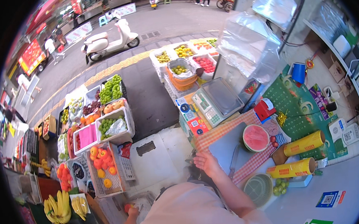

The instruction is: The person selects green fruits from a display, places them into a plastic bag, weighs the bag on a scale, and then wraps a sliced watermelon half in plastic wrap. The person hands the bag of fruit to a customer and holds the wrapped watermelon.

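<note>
Street (178,19) beyond fruit crates (121,138). Left hand (132,214) seemingly closed on red fruit (128,207), low by clear plastic (143,206): picked up, not set down, I judge. Right hand (206,162) empty, fingers extended, near board (222,145).

Bright daylight comes from the street (182,23); plastic bags (245,40) catch white glare, straight lines bow toward the black rim, and distant people (50,46) look blurry.
</note>
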`<control>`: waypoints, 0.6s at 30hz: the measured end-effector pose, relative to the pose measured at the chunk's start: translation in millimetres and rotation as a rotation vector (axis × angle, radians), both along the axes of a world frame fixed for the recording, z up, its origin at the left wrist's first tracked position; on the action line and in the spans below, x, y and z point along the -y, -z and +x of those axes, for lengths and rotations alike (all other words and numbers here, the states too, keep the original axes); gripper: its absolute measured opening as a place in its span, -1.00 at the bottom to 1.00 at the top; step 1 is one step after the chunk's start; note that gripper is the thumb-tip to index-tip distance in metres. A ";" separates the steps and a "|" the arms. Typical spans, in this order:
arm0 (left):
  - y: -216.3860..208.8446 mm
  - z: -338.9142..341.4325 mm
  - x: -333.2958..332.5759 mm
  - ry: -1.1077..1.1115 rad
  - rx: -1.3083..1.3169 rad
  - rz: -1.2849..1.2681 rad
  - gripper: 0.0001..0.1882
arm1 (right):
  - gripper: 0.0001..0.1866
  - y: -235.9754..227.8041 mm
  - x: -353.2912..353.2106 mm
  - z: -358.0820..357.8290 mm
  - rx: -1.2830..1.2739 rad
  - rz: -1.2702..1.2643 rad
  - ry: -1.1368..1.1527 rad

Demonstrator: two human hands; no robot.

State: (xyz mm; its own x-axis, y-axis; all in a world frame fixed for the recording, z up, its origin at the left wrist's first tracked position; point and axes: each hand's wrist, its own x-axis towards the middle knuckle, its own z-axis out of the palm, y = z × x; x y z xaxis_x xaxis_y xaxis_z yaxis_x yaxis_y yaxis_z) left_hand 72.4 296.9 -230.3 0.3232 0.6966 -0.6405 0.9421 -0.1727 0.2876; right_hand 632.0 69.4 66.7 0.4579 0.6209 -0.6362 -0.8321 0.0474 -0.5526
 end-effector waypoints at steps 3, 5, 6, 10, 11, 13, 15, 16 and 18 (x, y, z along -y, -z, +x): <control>-34.2 41.0 -10.8 0.210 0.057 0.019 -0.75 | -0.61 6.1 11.2 20.9 -0.005 -0.013 0.093; -68.4 113.0 -16.6 -0.001 0.034 -0.011 -0.71 | -0.62 9.7 24.2 30.0 -0.013 -0.013 0.139; -76.0 138.4 -20.8 -0.030 0.149 0.035 -0.68 | -0.64 14.0 33.5 35.6 -0.016 -0.025 0.169; -143.3 251.3 -27.6 0.025 0.370 0.059 -0.63 | -0.72 34.3 75.4 42.7 -0.044 -0.079 0.404; -144.3 259.6 -31.0 0.026 0.440 0.054 -0.63 | -0.74 32.9 81.7 46.4 -0.058 -0.097 0.484; -172.6 290.5 -34.5 0.103 0.454 0.040 -0.63 | -0.79 30.0 98.7 66.0 0.117 -0.098 0.518; -181.0 300.7 -40.8 0.065 0.468 -0.052 -0.61 | -0.81 -1.8 100.8 86.4 0.247 -0.285 0.634; -182.9 306.7 -44.5 0.038 0.483 -0.086 -0.61 | -0.79 -13.0 108.5 97.1 0.360 -0.385 0.706; -186.1 319.2 -45.2 0.059 0.425 -0.129 -0.61 | -0.73 -3.1 141.9 125.9 0.618 -0.543 0.913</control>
